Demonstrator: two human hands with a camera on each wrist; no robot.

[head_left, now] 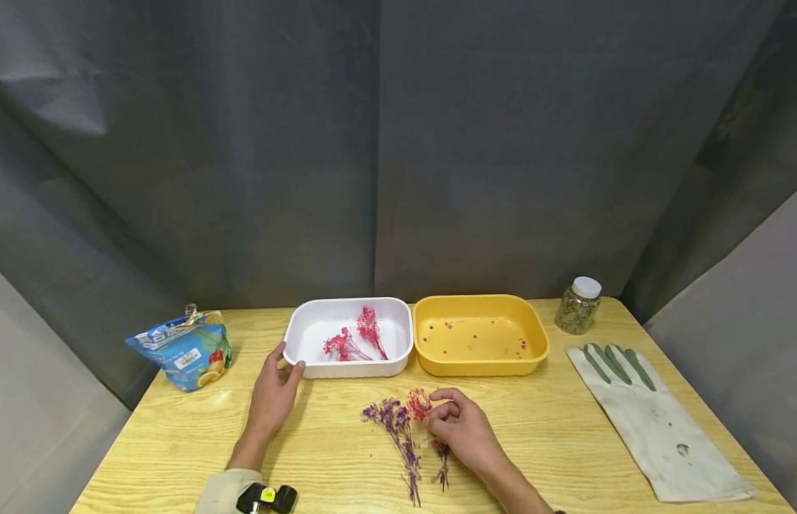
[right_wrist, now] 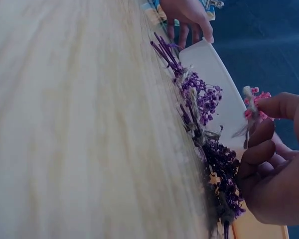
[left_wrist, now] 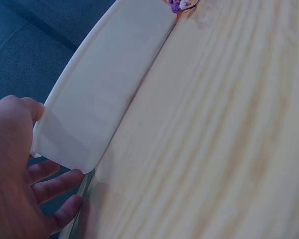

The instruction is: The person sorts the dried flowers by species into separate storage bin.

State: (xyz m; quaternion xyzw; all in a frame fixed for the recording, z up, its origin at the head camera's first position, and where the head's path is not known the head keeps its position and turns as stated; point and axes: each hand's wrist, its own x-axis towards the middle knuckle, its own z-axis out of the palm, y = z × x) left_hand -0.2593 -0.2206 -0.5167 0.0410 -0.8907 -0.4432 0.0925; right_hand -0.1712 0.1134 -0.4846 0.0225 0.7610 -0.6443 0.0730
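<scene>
At the left front corner of the white plastic tray (head_left: 347,371), my left hand (head_left: 275,392) holds the tray's end, its thumb at the rim and its other fingers spread along the side. Two pink dried-flower sprigs (head_left: 369,332) lie inside. My right hand (head_left: 461,428) pinches a red-pink dried-flower sprig (head_left: 418,404) between thumb and fingers; in the right wrist view its blossoms (right_wrist: 261,102) show beside the fingertips. Just left of this hand, a purple dried-flower bunch (head_left: 398,435) lies on the table. Partly hidden beneath the hand is a darker bunch (head_left: 442,457).
A yellow tray (head_left: 482,368) with scattered petals stands beside the white one. To the right are a white-lidded jar (head_left: 578,307) and a pale cloth (head_left: 675,435) bearing green leaves (head_left: 615,364). A blue clipped bag (head_left: 186,353) stands at the left.
</scene>
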